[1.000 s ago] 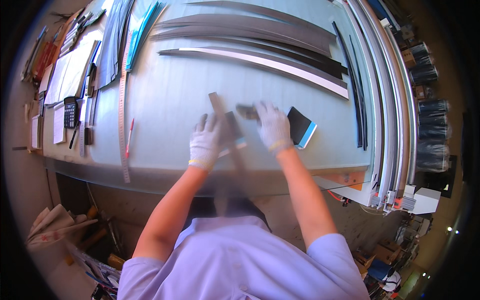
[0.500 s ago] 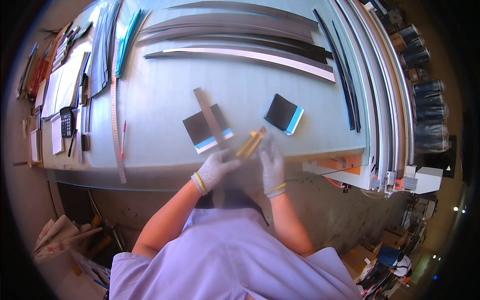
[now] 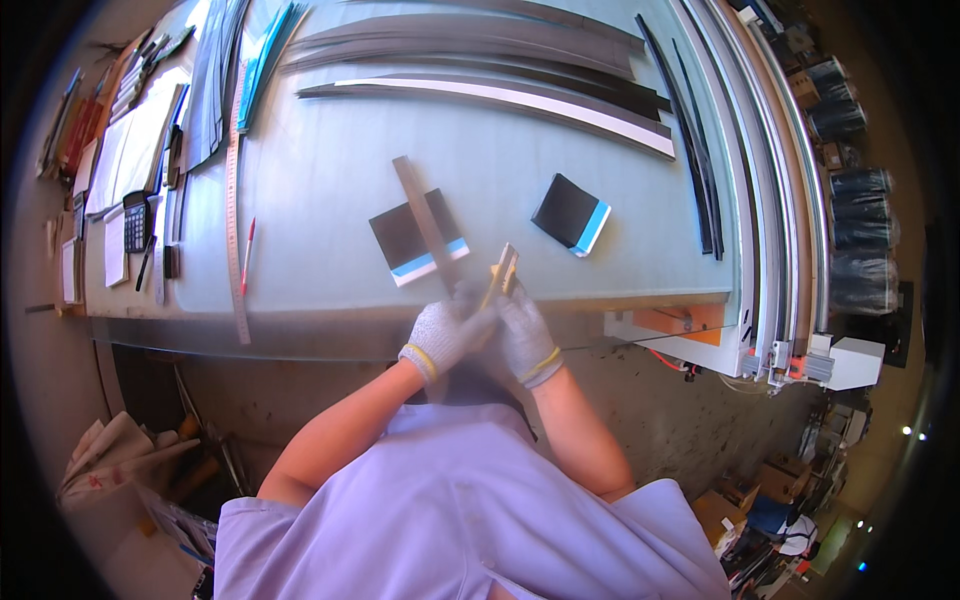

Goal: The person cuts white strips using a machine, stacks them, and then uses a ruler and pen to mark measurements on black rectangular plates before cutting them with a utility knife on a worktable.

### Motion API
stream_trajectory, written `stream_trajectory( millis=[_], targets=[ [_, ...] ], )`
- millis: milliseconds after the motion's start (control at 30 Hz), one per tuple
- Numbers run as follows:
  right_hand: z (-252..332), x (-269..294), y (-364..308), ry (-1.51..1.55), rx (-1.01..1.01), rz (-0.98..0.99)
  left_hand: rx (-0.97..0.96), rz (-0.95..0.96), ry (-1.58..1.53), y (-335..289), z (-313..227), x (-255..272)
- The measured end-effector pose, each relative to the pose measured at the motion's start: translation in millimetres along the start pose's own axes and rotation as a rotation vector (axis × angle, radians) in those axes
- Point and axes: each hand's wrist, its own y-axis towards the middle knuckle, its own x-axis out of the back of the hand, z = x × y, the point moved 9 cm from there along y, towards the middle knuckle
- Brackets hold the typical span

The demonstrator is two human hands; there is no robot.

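Note:
Gloved in pale knit with yellow cuffs, my left hand (image 3: 447,330) and my right hand (image 3: 527,335) meet at the table's near edge. Both are closed around a yellow utility knife (image 3: 507,274), its front end pointing away from me. Fingers hide its lower part. Just beyond my left hand, a narrow brownish-grey strip (image 3: 421,203) crosses a black square piece (image 3: 393,237) with a blue-and-white edge. Whether my left hand touches the strip's near end is unclear. A similar black piece (image 3: 565,210), also edged in blue and white, lies farther right, apart from my hands.
Long dark strips (image 3: 480,45) lie across the table's far side, one with a white face (image 3: 540,105). On the left are a long ruler (image 3: 233,200), a red pen (image 3: 249,250) and a calculator (image 3: 136,230). Metal rails (image 3: 775,180) run along the right side.
My right hand has come in against my left, closing on the knife. The knife has turned more upright in view. The table items appear shifted slightly upward in the picture.

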Motion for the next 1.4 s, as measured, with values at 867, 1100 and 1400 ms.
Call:
stream_trajectory(
  millis=[867, 1100, 1400],
  targets=[
    [71, -1, -28, -0.390, 0.201, -0.155, -0.101, -0.064, -0.519, 3, -37, 51],
    [55, -5, -27, -0.384, 0.037, -0.121, -0.168, 0.055, -0.832, 27, -63, 36],
    [52, -5, -28, -0.372, -0.027, -0.113, -0.004, -0.048, -0.927, 25, -39, 41]
  ],
)
